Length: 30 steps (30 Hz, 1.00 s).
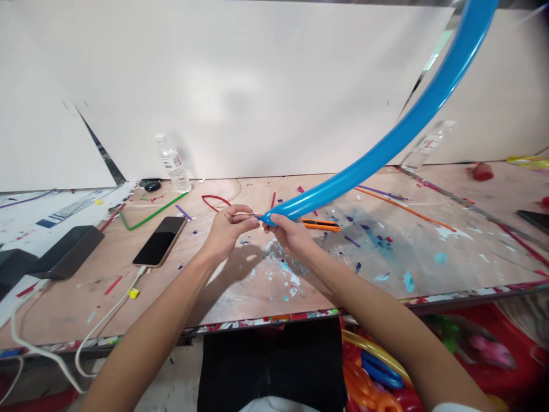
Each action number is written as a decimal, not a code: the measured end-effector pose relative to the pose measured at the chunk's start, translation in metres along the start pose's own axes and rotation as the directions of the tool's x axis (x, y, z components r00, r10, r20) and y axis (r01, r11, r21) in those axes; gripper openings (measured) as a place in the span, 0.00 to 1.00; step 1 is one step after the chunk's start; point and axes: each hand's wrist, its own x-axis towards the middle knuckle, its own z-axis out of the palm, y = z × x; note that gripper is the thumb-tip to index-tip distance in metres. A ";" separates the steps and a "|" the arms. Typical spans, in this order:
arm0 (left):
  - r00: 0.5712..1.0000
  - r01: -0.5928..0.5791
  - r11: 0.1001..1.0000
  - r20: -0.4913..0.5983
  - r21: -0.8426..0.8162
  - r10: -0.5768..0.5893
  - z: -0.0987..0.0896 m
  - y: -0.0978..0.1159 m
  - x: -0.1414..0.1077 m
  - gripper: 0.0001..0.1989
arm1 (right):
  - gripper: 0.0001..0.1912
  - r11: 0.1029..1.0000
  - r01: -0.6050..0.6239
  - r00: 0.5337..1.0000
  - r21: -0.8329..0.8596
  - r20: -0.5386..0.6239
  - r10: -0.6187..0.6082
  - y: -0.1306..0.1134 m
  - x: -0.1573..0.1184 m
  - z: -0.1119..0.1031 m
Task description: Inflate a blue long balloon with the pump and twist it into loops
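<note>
While both your forearms reach in from the near edge, your hands meet at the centre of the view, above the paint-spotted, pale wooden surface [240, 303]. Your left hand [229, 229] pinches the narrow end of the long, glossy blue balloon [377, 160] between thumb and fingers. Your right hand [288, 230] grips the balloon just beside that end, thumb on top; from there its inflated body curves up towards 2 o'clock and leaves the view.

Just beyond your right hand, at 3 o'clock, lies an orange-and-black plastic cutter [326, 226]. At 9 o'clock from your hands, a black-screened smartphone [160, 241] lies with a white cable [109, 317] plugged in, and a bent, thin green strip [156, 216] lies past it. A clear plastic bottle [175, 166] stands at 10 o'clock near the white panel [257, 86]. Between 4 and 5 o'clock, below the surface, you have a heap of coloured balloons [369, 380].
</note>
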 end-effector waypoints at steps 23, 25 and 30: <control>0.996 -0.034 0.986 0.084 0.162 0.021 -0.005 -0.002 -0.001 0.15 | 0.11 0.972 -0.205 0.978 0.112 0.061 0.199 0.002 0.001 -0.006; 0.996 -0.054 0.978 0.074 0.203 0.039 -0.003 0.000 -0.002 0.15 | 0.11 0.971 -0.206 0.978 0.119 0.067 0.200 0.003 0.001 -0.007; 0.989 -0.146 0.934 0.024 0.325 0.146 0.003 0.000 -0.005 0.13 | 0.11 0.979 -0.162 0.987 0.121 0.031 0.159 0.004 0.000 -0.005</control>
